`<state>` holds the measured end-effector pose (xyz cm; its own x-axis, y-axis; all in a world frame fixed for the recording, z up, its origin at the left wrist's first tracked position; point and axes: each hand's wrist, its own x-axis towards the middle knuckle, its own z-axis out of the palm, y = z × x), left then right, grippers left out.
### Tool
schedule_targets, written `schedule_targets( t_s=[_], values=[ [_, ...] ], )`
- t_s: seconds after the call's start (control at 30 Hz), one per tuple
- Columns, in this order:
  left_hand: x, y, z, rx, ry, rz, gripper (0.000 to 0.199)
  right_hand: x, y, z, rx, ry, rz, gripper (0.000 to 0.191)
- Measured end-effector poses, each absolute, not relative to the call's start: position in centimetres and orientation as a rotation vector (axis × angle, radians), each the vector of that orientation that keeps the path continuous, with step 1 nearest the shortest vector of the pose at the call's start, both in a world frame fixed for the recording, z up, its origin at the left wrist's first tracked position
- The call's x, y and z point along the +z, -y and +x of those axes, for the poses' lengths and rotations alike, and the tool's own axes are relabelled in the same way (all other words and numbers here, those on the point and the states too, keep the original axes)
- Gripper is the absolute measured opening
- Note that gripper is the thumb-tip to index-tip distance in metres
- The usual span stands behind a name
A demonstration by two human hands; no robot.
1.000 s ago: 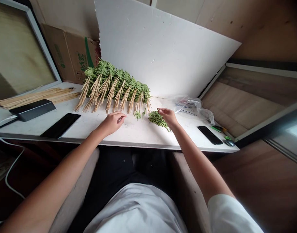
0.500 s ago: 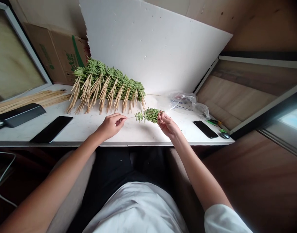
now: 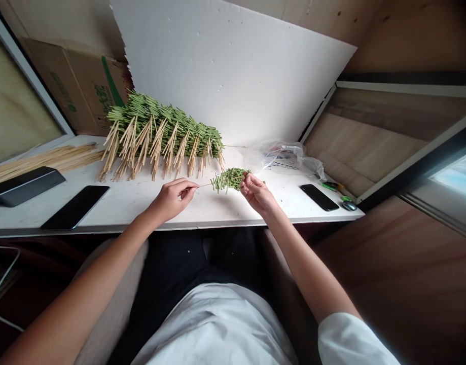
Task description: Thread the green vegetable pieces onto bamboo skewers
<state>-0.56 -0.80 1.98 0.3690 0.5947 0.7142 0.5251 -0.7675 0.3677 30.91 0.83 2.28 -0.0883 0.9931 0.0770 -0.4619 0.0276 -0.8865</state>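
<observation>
My left hand (image 3: 175,196) pinches the bare end of a thin wooden skewer (image 3: 205,185), which points right. Short green bean pieces (image 3: 217,183) sit crosswise near the skewer's far end, in front of a small heap of loose green pieces (image 3: 231,176); where one stops and the other begins is hard to make out. At the heap's right side my right hand (image 3: 258,193) has its fingertips closed on a green bean piece (image 3: 247,173), partly hidden by the fingers. Behind the hands lies a big stack of filled skewers (image 3: 160,126), their bare ends facing me.
Bare skewers (image 3: 46,159) lie at the left, near a dark box-shaped device (image 3: 31,185) and a black phone (image 3: 76,207). On the right are a clear plastic bag (image 3: 289,154), a second phone (image 3: 319,197) and a small dark rounded object (image 3: 349,205). A white board (image 3: 233,71) stands behind.
The view has shifted slightly. My right hand has moved a little left at the heap, and green pieces now show at its fingertips. My left hand keeps its hold on the skewer.
</observation>
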Motion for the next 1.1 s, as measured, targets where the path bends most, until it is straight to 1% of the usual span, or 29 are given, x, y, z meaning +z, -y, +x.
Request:
schedule_targets(
  t_s=[0.17,0.37,0.6,1.1],
  values=[
    [1.9,0.8,-0.5,1.368,-1.025,2.546,0.021,2.1,-0.7,30.6,1.398,0.946,-0.75,0.032],
    [1.7,0.7,-0.6,1.36,-1.032,2.546,0.021,1.9,-0.4,30.1,1.397,0.976,-0.759,0.027],
    [1.7,0.6,-0.5,1.383,-1.017,2.567,0.02,1.9,0.2,29.4,1.423,0.995,-0.786,0.045],
    [1.7,0.7,-0.5,1.431,-0.987,2.598,0.02,2.3,0.5,29.2,1.315,1.027,-0.848,0.046]
  ],
)
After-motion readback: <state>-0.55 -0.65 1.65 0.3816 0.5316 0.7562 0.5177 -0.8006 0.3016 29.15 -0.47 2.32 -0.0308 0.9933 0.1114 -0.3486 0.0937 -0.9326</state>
